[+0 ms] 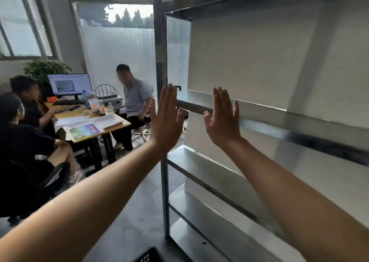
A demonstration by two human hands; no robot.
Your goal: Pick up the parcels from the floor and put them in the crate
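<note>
Both my arms are stretched out in front of me at chest height. My left hand (166, 120) is held up flat with straight fingers, its back toward me, and holds nothing. My right hand (223, 120) is raised beside it, fingers straight and together, also holding nothing. A gap separates the two hands. A corner of a black lattice crate (149, 256) shows at the bottom edge, below my left forearm. No parcels are in view.
A metal shelf rack (229, 174) with bare shelves stands directly ahead and to the right, its upright post (165, 197) near my left hand. At the left, three people sit around a wooden desk (117, 125) with a monitor (69, 85), bottles and papers. Grey floor (129, 211) lies below.
</note>
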